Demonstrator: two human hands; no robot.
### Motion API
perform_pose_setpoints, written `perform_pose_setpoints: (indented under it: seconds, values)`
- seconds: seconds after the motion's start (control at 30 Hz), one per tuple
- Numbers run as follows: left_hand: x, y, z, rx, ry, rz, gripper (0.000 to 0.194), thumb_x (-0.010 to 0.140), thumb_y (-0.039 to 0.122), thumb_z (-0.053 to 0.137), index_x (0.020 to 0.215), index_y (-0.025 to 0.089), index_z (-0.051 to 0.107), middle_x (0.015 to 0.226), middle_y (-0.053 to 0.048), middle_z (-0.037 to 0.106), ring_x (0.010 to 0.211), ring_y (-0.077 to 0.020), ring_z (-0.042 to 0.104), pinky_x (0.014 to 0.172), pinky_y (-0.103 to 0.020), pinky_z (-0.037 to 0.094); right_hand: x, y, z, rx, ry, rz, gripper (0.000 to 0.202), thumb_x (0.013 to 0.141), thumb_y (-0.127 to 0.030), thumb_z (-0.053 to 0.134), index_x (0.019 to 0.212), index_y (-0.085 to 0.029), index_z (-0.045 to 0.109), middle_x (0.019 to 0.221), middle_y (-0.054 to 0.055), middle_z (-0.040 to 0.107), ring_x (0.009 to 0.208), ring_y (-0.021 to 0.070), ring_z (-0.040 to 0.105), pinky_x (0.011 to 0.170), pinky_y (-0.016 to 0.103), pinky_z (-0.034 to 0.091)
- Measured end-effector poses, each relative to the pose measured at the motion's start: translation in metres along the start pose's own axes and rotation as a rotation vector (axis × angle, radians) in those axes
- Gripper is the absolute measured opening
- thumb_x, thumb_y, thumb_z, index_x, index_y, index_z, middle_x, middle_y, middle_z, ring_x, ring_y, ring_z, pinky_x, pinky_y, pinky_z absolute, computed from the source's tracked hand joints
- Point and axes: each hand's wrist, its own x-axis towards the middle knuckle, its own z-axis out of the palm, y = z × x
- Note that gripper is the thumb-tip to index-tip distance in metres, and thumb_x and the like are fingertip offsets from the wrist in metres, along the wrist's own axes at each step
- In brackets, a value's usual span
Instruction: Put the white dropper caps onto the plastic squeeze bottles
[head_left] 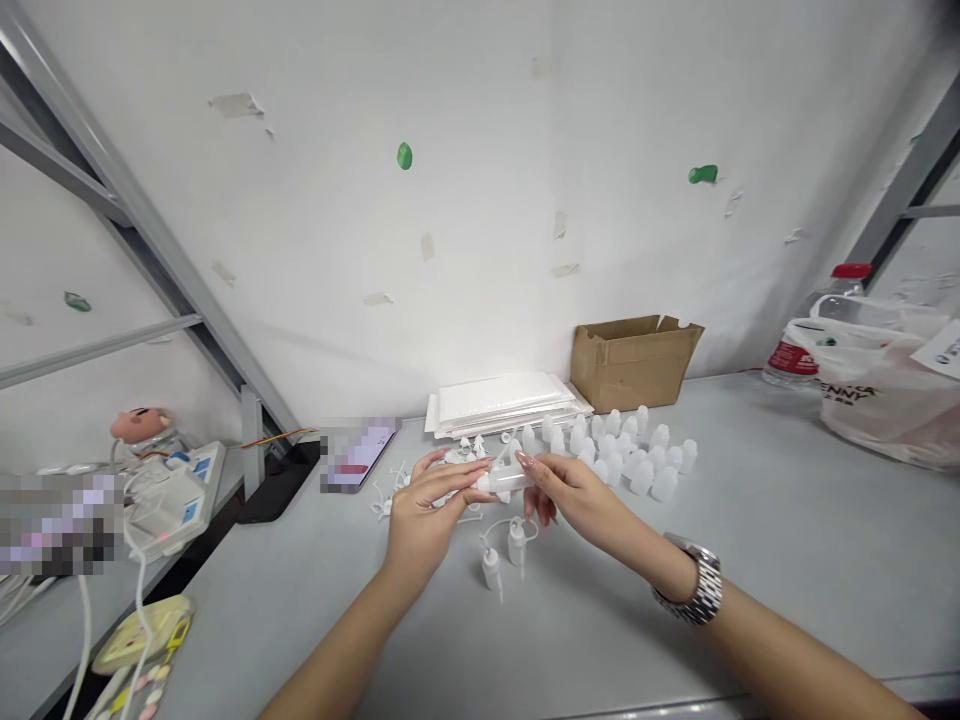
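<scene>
Between my two hands a small translucent plastic bottle (pixel 510 479) lies on its side above the table. My left hand (pixel 421 512) pinches its white left end, which the fingers partly cover. At the other end, the thumb and fingers of my right hand (pixel 566 488) grip the bottle's base. Just below stand two small capped bottles, one in front (pixel 491 570) and one behind (pixel 517 543), with thin tubes on their caps. Several loose white caps with thin tubes (pixel 386 506) lie around and behind my left hand. To the right stand several translucent bottles (pixel 642 477).
A stack of white flat packs (pixel 502 402) and an open cardboard box (pixel 637 362) sit against the wall. Phones (pixel 364 455) and a power strip (pixel 180 505) with cables are at left. A plastic bag (pixel 877 400) and red-capped water bottle (pixel 787 362) stand at right.
</scene>
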Motion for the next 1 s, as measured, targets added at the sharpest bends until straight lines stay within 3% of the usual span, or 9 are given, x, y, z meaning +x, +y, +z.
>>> perform_pose_setpoints:
  seconds: [0.13, 0.23, 0.37, 0.57, 0.67, 0.77, 0.9, 1.0]
  values:
    - [0.0, -0.004, -0.002, 0.031, 0.04, 0.065, 0.016, 0.074, 0.019, 0.06, 0.068, 0.029, 0.071, 0.085, 0.002, 0.073, 0.083, -0.0172, 0.066, 0.097, -0.044, 0.037, -0.002, -0.004, -0.003, 0.043, -0.038, -0.082, 0.033, 0.079, -0.045, 0.054, 0.101, -0.02, 0.051, 0.074, -0.001, 0.055, 0.063, 0.0112, 0.055, 0.062, 0.027, 0.047]
    - [-0.001, -0.005, -0.004, 0.076, 0.044, 0.178, 0.018, 0.076, 0.016, 0.058, 0.074, 0.029, 0.071, 0.086, 0.002, 0.073, 0.082, -0.0167, 0.066, 0.097, -0.044, 0.036, -0.003, -0.002, -0.002, 0.025, -0.06, -0.072, 0.029, 0.084, -0.046, 0.046, 0.089, -0.018, 0.05, 0.067, -0.002, 0.056, 0.055, 0.0099, 0.052, 0.057, 0.025, 0.044]
    - [-0.001, -0.005, -0.007, 0.156, 0.037, 0.293, 0.023, 0.077, 0.014, 0.055, 0.085, 0.03, 0.069, 0.088, 0.001, 0.072, 0.082, -0.017, 0.066, 0.098, -0.045, 0.034, -0.002, 0.003, 0.003, -0.029, -0.069, -0.008, 0.04, 0.087, -0.052, 0.032, 0.075, -0.018, 0.047, 0.055, -0.002, 0.055, 0.047, 0.0094, 0.048, 0.048, 0.024, 0.039]
    - [0.0, -0.005, -0.007, 0.19, 0.021, 0.261, 0.02, 0.077, 0.016, 0.055, 0.077, 0.029, 0.07, 0.085, 0.0, 0.073, 0.08, -0.0167, 0.066, 0.098, -0.045, 0.034, -0.002, 0.003, 0.002, 0.009, -0.026, -0.094, 0.033, 0.082, -0.047, 0.049, 0.097, -0.019, 0.051, 0.072, 0.0, 0.056, 0.059, 0.0109, 0.054, 0.059, 0.025, 0.044]
    - [0.0, -0.005, -0.005, 0.183, 0.002, 0.282, 0.022, 0.078, 0.014, 0.054, 0.077, 0.029, 0.07, 0.086, 0.001, 0.073, 0.081, -0.0161, 0.066, 0.096, -0.043, 0.036, -0.001, 0.003, 0.003, -0.008, -0.018, -0.064, 0.033, 0.083, -0.05, 0.045, 0.08, -0.018, 0.051, 0.064, -0.001, 0.055, 0.053, 0.0096, 0.05, 0.053, 0.023, 0.041]
    - [0.0, -0.004, -0.007, 0.183, -0.014, 0.405, 0.025, 0.076, 0.009, 0.056, 0.085, 0.029, 0.069, 0.088, 0.001, 0.072, 0.081, -0.0157, 0.066, 0.096, -0.043, 0.036, 0.0, 0.004, 0.004, 0.02, -0.044, 0.025, 0.043, 0.083, -0.056, 0.038, 0.065, -0.018, 0.045, 0.05, -0.005, 0.047, 0.041, 0.0071, 0.04, 0.043, 0.022, 0.032]
    - [0.0, -0.004, -0.013, 0.196, -0.079, 0.554, 0.033, 0.074, 0.006, 0.058, 0.097, 0.029, 0.066, 0.093, 0.0, 0.071, 0.083, -0.016, 0.066, 0.095, -0.042, 0.038, 0.001, 0.003, 0.005, 0.143, -0.153, 0.098, 0.046, 0.083, -0.058, 0.035, 0.066, -0.017, 0.047, 0.043, -0.007, 0.039, 0.034, 0.0055, 0.03, 0.038, 0.021, 0.024]
    - [0.001, -0.004, -0.014, 0.124, -0.086, 0.476, 0.028, 0.075, 0.01, 0.059, 0.093, 0.029, 0.067, 0.095, 0.0, 0.071, 0.088, -0.0172, 0.065, 0.097, -0.04, 0.038, -0.001, -0.003, 0.003, 0.179, -0.159, 0.098, 0.043, 0.083, -0.057, 0.038, 0.067, -0.017, 0.046, 0.045, -0.007, 0.042, 0.036, 0.0057, 0.033, 0.04, 0.021, 0.025]
